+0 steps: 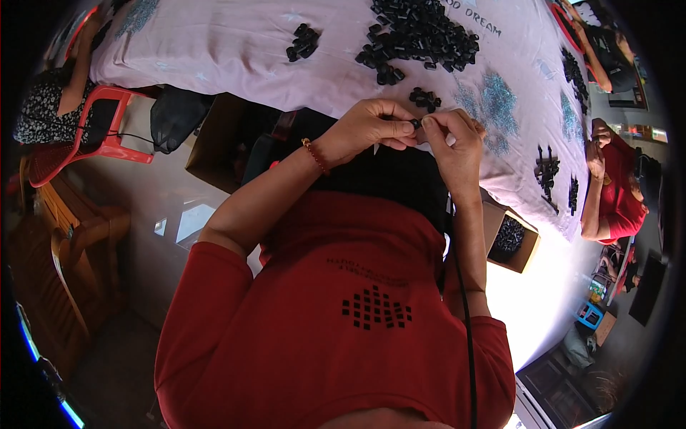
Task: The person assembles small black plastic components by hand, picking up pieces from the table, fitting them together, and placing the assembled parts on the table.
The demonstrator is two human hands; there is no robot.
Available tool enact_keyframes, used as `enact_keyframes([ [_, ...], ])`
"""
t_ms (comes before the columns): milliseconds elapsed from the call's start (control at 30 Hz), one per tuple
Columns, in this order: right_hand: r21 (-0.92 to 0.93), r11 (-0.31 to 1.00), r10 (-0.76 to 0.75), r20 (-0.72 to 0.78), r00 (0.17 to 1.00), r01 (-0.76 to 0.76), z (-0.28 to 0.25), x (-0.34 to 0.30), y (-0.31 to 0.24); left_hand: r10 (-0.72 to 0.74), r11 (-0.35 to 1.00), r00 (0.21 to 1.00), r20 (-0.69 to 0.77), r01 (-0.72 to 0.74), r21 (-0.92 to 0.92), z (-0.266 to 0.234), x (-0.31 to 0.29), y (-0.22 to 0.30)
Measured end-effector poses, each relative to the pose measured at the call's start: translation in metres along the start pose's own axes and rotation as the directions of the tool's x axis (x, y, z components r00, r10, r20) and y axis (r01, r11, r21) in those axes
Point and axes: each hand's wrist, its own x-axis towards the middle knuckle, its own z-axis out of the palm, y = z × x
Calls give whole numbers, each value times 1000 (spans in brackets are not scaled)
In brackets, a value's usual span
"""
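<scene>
My left hand (375,131), with a beaded bracelet at the wrist, pinches a small black part (415,124) between thumb and fingers at the near edge of the cloth-covered table. From the other side my right hand (456,143) closes thumb and forefinger on the same part. The fingers cover much of it, so its exact shape is hidden. Just beyond the fingertips lies a small cluster of black cylindrical pieces (425,99). Farther off is a large heap of such pieces (421,36), with a smaller pile (303,43) to its left.
The pale patterned cloth (236,53) drapes over the table edge. An open carton with black pieces (508,239) stands low on the right, another carton (207,143) on the left. A red plastic chair (107,129) is at far left. People sit around the table; one wears a red shirt (624,187).
</scene>
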Motion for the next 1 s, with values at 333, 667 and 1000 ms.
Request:
enact_keyframes([
  [333,-16,1000,-15,16,1000,16,2,0,3,4,999,1000,-12,-4,32,1,-1,1],
  [667,-151,986,-77,-34,996,71,10,-3,-5,41,999,999,-15,-41,-29,3,0,-3],
  [1000,24,1000,1,20,1000,-2,10,-3,0,64,997,997,-34,-65,-32,6,-2,-1],
])
